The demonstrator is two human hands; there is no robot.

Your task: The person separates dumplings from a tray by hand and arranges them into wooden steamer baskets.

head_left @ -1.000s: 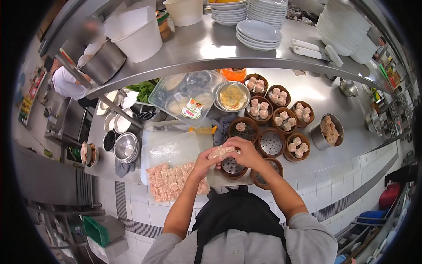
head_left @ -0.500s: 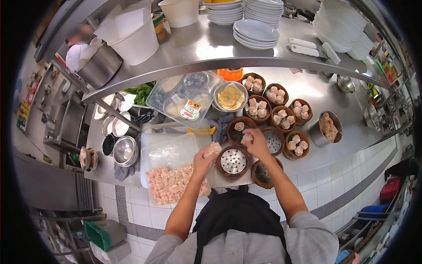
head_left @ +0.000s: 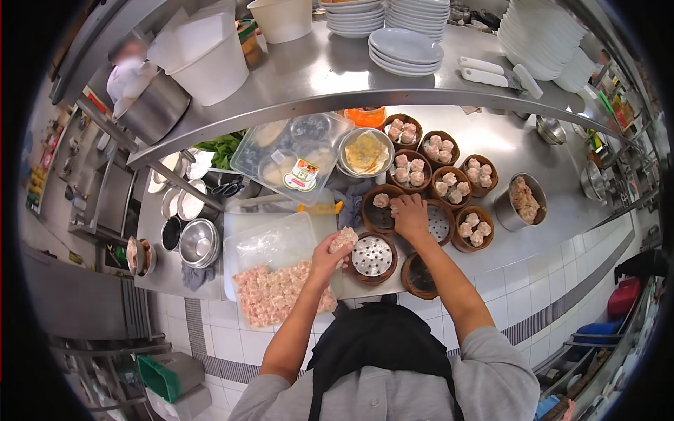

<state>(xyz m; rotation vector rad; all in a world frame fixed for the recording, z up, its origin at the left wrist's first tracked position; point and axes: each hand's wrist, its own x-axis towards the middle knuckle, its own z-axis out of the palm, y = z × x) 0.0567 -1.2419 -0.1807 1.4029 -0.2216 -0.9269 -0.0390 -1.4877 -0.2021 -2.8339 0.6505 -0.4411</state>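
Several siu mai dumplings [head_left: 343,239] sit clustered in my left hand [head_left: 326,258], whose fingers curl around them beside a steamer basket with a perforated metal base [head_left: 373,256]. My right hand [head_left: 412,217] reaches over the right rim of another bamboo steamer basket [head_left: 370,220]. Its fingers are pinched together and point down on a siu mai that they mostly hide. One siu mai [head_left: 380,201] stands in that basket's upper part. A clear plastic tray [head_left: 270,242] below left carries rows of raw siu mai [head_left: 277,291].
Filled steamer baskets [head_left: 474,230] stand behind and to the right, near a metal pot of filling [head_left: 521,201]. Other baskets [head_left: 421,275] without dumplings sit close by. A steel shelf [head_left: 295,88] with plates overhangs the counter. Metal bowls [head_left: 200,240] are at left; a co-worker [head_left: 130,74] is at upper left.
My right hand has moved slightly up and right, lowering its siu mai at the basket's right side, where fingers now cover it. My left hand has shifted a little, still holding dumplings.
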